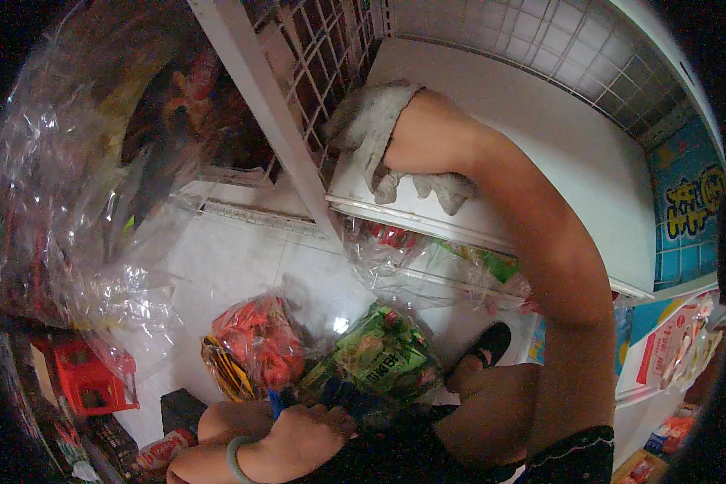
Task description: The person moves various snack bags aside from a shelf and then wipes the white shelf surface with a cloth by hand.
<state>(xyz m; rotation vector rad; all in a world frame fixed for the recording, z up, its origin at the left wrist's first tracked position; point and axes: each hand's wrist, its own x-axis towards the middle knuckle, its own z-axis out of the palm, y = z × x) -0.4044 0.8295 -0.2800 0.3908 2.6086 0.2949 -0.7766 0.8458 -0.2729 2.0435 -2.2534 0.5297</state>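
Observation:
My right hand (432,136) is on a damp-looking grey cloth (378,127), its fingers hidden in the folds. The cloth lies over the left front corner of a white metal shelf (581,181), close to a wire grid side panel (320,66), and a loose end spreads toward the shelf's front edge. Low in the view, my left hand (308,438) rests by my lap, with a bangle on its wrist. Its fingers curl beside dark fabric and a small blue thing (274,402); whether it grips either is unclear.
Clear bags of red packets (260,345) and green packets (387,351) sit on the tiled floor (236,254) before me. Clear plastic sheeting (54,199) hangs at left above a red plastic basket (94,375). A white upright post (266,103) borders the shelf. Wrapped goods (393,236) lie beneath it.

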